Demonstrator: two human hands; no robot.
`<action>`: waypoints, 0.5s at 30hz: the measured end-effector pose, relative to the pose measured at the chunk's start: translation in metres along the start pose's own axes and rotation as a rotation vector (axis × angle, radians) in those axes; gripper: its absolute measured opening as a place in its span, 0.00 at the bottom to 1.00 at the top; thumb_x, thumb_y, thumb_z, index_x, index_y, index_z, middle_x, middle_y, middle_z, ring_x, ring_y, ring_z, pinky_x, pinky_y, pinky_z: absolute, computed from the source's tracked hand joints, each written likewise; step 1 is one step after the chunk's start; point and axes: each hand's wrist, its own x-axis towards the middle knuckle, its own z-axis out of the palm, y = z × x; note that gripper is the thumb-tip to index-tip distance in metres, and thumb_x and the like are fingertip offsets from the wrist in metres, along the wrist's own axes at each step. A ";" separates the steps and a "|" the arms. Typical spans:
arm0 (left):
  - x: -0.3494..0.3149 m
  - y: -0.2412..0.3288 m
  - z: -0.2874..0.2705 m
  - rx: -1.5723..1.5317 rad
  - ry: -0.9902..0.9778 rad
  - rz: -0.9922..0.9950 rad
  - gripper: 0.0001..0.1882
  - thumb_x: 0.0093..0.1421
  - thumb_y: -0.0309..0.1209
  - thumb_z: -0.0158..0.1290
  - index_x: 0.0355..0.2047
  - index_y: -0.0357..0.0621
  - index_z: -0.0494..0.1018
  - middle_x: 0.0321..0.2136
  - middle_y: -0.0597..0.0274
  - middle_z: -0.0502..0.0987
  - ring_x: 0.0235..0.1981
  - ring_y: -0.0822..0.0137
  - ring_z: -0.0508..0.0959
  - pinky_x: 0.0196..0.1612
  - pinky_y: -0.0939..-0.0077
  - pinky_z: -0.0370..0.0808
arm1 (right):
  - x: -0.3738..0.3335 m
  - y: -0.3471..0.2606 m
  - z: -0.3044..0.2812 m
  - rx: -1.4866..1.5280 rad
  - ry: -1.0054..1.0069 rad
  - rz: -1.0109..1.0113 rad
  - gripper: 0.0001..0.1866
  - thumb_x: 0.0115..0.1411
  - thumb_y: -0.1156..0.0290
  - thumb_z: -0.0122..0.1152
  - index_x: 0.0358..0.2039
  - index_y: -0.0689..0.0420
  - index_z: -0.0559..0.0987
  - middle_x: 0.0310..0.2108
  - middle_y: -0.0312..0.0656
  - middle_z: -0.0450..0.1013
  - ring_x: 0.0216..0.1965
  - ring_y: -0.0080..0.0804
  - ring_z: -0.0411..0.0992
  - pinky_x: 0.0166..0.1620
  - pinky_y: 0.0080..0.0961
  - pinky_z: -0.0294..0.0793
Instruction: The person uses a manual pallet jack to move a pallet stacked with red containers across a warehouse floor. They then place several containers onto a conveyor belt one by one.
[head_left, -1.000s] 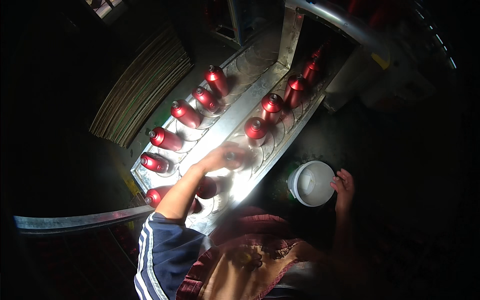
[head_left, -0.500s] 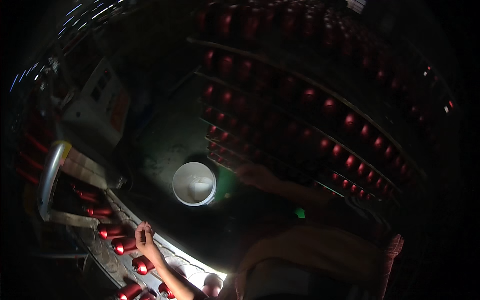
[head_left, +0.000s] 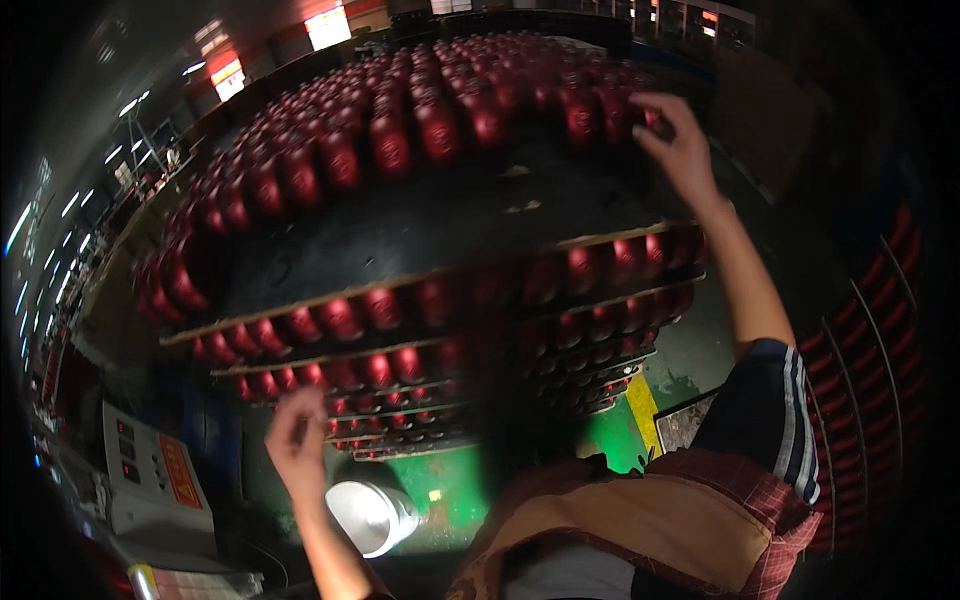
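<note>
Many shiny dark-red metal bottles (head_left: 388, 140) stand in rows on the top board (head_left: 400, 255) of a layered stack. At the far right end of the front row, my right hand (head_left: 683, 150) is raised beside the bottles, thumb and forefinger apart. Red shows between these fingertips, but I see no grip on a bottle. Lower left, my left hand (head_left: 297, 440) hangs in front of the lower layers, slightly blurred. Its fingers are loosely bent with a gap to the thumb, and nothing shows in it.
A white bucket (head_left: 368, 518) stands on the green floor below my left hand. Left of it is a pale control box (head_left: 155, 480) with an orange label. Another stack of red bottles (head_left: 860, 390) rises at the right. A yellow floor stripe (head_left: 642, 412) runs near my right arm.
My view has swung from the conveyor with red bottles to the stack. My left hand has left the conveyor, and my right hand has risen to the top layer.
</note>
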 end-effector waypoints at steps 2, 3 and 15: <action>0.077 0.041 0.062 0.059 -0.146 0.169 0.15 0.61 0.20 0.54 0.49 0.36 0.76 0.48 0.61 0.76 0.45 0.74 0.75 0.48 0.80 0.71 | 0.040 0.070 -0.010 -0.213 -0.026 0.057 0.25 0.53 0.68 0.67 0.54 0.40 0.78 0.52 0.45 0.71 0.56 0.44 0.67 0.57 0.34 0.68; 0.111 0.061 0.099 0.088 -0.230 0.223 0.18 0.62 0.21 0.53 0.53 0.35 0.74 0.50 0.61 0.75 0.50 0.72 0.75 0.52 0.78 0.71 | 0.056 0.103 -0.010 -0.344 -0.030 0.066 0.26 0.53 0.65 0.67 0.55 0.38 0.77 0.53 0.48 0.70 0.58 0.48 0.64 0.59 0.37 0.66; 0.311 0.127 0.479 0.629 -0.386 0.555 0.36 0.50 0.39 0.61 0.62 0.59 0.67 0.63 0.35 0.59 0.60 0.35 0.67 0.61 0.55 0.70 | 0.080 0.240 0.031 -0.167 -0.414 0.213 0.36 0.48 0.65 0.66 0.60 0.32 0.70 0.53 0.56 0.65 0.54 0.57 0.68 0.57 0.38 0.71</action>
